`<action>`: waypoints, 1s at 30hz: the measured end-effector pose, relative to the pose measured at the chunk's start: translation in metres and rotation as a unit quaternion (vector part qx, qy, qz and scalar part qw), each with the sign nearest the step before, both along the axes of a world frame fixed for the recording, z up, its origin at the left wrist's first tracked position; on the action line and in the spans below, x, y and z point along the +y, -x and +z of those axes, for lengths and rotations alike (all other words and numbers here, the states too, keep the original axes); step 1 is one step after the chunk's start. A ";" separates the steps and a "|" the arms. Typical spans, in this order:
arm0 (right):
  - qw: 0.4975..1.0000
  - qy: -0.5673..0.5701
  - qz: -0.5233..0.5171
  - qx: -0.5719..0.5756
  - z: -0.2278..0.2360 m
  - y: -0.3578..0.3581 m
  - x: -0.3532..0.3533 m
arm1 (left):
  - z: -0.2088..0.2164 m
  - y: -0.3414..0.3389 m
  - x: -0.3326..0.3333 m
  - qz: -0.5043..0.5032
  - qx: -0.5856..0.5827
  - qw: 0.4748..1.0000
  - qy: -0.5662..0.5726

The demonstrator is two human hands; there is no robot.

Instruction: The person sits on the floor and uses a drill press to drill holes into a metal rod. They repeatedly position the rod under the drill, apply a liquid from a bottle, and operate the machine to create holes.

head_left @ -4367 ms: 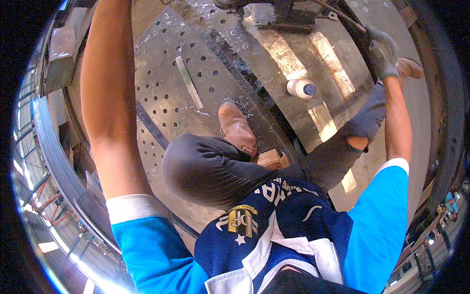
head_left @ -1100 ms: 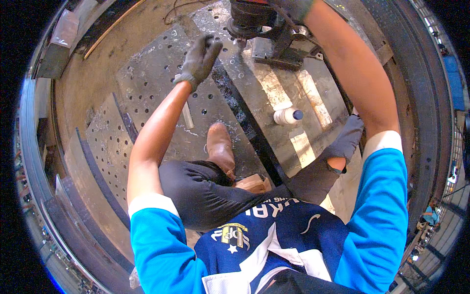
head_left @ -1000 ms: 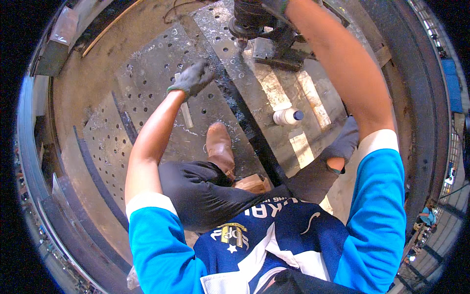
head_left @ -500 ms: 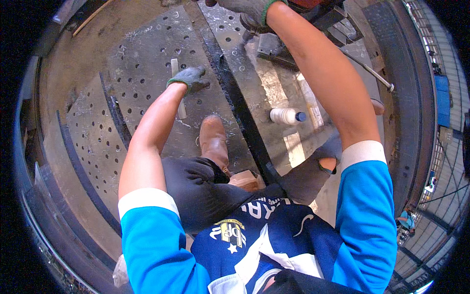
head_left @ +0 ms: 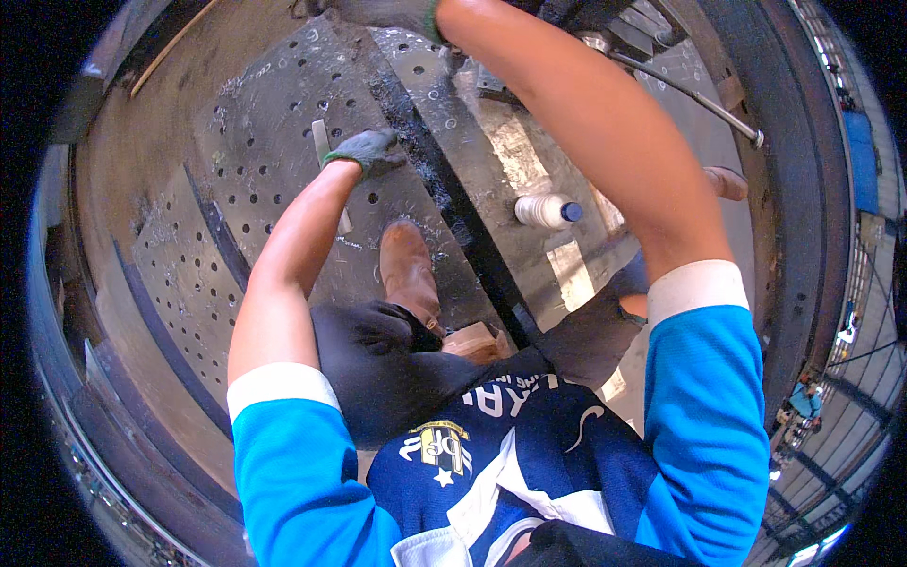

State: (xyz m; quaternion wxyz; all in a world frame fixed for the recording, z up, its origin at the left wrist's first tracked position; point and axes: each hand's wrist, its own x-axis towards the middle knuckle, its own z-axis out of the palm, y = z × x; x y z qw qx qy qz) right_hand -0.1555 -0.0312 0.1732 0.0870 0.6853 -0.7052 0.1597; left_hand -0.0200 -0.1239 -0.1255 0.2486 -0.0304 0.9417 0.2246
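Observation:
My left hand (head_left: pixel 367 151), in a grey glove with a green cuff, rests on a dark steel plate (head_left: pixel 274 118) drilled with many holes. Its fingers are stretched out, with nothing visible in them, close to a long dark bar (head_left: pixel 449 194). A pale flat metal strip (head_left: pixel 320 142) lies partly under my left wrist. At the top edge my right hand (head_left: pixel 392 11), gloved the same way, reaches forward over the far end of the dark bar. The frame cuts it off and its fingers are blurred, so any grip is hidden.
A white bottle with a blue cap (head_left: pixel 548 212) stands right of the dark bar. A metal rod (head_left: pixel 690 94) with a round end extends beyond my right forearm. My brown boot (head_left: pixel 408 265) is on the plate. Curved-looking dark steel (head_left: pixel 794 189) borders the right side.
My right hand has moved left along the top, away from the red and dark equipment. My left hand stays nearly in place. The view has shifted slightly.

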 end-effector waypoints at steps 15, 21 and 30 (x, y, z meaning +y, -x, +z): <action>0.824 -0.022 -0.398 0.403 -0.054 0.148 0.494 | -0.012 -0.036 -0.042 0.130 -0.024 0.983 0.128; 0.854 0.097 -0.509 0.048 -0.224 0.159 0.518 | -0.017 -0.036 -0.038 0.148 -0.022 0.980 0.127; 0.808 -0.057 -0.554 0.195 -0.200 0.138 0.492 | -0.011 -0.001 -0.001 0.128 0.073 0.987 0.060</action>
